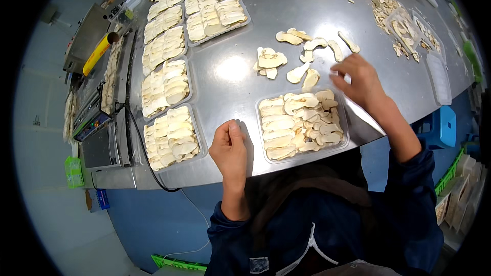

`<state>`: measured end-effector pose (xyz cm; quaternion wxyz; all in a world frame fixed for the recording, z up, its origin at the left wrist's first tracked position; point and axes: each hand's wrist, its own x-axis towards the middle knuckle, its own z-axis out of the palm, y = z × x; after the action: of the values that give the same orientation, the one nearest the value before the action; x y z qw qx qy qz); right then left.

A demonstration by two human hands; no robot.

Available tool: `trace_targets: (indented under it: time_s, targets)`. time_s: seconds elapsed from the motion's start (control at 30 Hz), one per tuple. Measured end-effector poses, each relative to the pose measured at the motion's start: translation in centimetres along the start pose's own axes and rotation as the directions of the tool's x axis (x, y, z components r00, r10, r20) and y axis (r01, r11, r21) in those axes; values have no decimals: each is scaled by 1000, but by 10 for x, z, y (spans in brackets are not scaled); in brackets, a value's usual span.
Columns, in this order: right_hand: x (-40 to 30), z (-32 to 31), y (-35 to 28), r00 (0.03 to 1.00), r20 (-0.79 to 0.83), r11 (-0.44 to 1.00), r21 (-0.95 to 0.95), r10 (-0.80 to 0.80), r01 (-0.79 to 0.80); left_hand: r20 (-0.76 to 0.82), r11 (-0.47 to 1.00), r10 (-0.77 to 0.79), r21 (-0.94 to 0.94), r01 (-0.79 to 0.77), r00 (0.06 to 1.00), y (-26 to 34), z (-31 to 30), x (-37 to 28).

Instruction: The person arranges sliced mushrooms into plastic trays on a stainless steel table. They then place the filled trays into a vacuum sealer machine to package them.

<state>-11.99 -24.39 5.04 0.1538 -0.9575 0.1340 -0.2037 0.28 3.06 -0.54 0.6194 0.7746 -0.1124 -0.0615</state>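
Note:
In front of me a clear plastic tray holds sliced mushrooms. Neat overlapping slices fill its left side, while smaller pieces lie more loosely on its right. My left hand rests left of this tray at the table edge, fingers curled closed, nothing visible in them. Over the tray's far right corner is my right hand, slightly blurred with bent fingers; whether it pinches anything is unclear. Just beyond it, loose mushroom slices lie on the steel table, with a small pile of slices farther left.
Several filled mushroom trays stand in rows at the left. Behind them sits a machine with a black cable crossing the table edge. Mushroom scraps and small trays lie far right. A blue stool stands beyond the right edge.

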Motion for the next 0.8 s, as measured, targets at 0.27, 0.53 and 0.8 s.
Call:
trace_targets:
  time_s: [0.27,0.53,0.8]
  targets:
    - [77,35,53,996,42,990,-118,82,-77,43,998,51,-49,-49,998,-4,1,2]
    - [85,21,33,926,274,963,-142,261,-229,52,995,96,4,-96,994,-4,0,2]
    - [110,51,42,898,251,908,125,361,-400,41,998,66,-26,-65,997,-7,-3,4]
